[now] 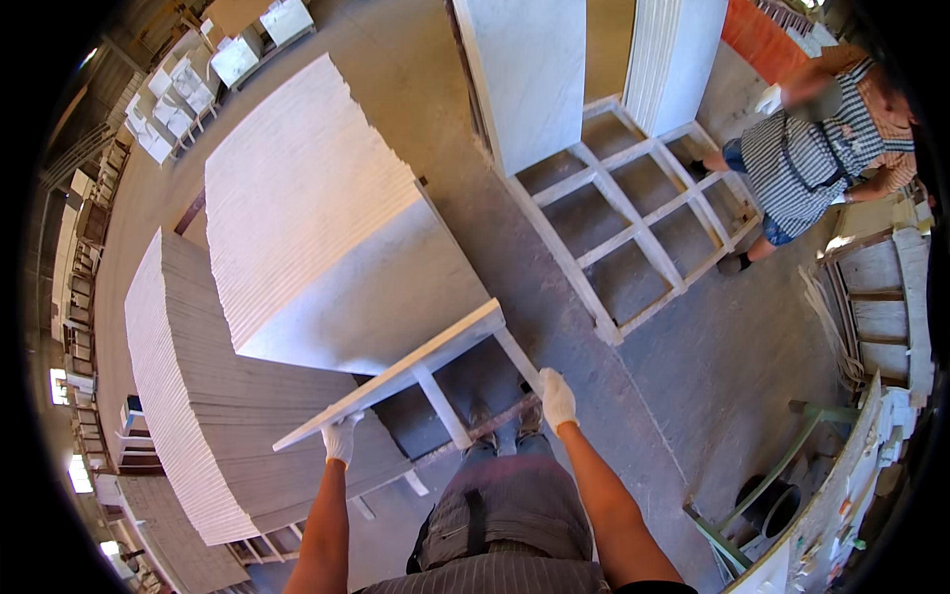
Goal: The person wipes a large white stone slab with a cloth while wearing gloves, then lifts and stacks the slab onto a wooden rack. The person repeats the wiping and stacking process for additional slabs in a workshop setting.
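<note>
A long, pale, narrow slab [396,384] lies slantwise in front of me, seen mostly along its edge. My left hand [341,439], in a white glove, is closed on it near its left end. Right of the slab, my gloved right hand [558,400] has curled fingers beside the end of a pale bar [519,358]. What those fingers hold, if anything, I cannot make out. Just beyond the slab stands a thick stack of white marble slabs [307,208], their edges showing as fine ridges. Another slab stack [188,396] stands to its left.
A lattice rack [638,233] on the floor carries tall upright slabs [534,79]. A person in a striped apron [802,158] stands at its right side. Lower right are a green metal frame [792,465] and a dark round bucket [774,507]. My feet are close to a brown beam [505,416].
</note>
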A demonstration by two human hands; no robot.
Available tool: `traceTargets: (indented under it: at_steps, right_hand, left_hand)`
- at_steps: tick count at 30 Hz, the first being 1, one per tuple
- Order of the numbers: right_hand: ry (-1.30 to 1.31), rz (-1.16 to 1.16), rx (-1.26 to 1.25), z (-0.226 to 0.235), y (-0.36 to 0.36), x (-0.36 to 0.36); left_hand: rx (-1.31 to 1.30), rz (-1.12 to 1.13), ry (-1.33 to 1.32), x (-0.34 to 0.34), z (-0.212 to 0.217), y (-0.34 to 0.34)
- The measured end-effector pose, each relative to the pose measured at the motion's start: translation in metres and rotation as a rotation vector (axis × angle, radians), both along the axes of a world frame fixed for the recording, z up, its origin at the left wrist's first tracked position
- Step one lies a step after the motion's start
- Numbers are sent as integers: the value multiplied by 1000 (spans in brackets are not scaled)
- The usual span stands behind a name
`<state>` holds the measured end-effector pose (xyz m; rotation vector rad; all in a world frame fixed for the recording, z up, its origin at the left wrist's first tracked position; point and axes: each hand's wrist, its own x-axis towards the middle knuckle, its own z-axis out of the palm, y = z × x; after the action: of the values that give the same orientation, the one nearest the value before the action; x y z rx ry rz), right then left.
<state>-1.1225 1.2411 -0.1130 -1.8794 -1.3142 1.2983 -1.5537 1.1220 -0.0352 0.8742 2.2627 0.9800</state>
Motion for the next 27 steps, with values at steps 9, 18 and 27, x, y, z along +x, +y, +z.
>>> traceTargets:
  at_steps: [9, 18, 27]
  right_hand:
    - [289, -85, -89, -27, 31, -24]
    - [348, -87, 157, -105, 127, -82]
    - [523, -144, 271, -177, 148, -132]
  left_hand:
    - [-50, 88, -79, -13, -1, -2]
    - [-47, 190, 32, -49, -28, -11]
    - [-40, 304, 16, -55, -46, -12]
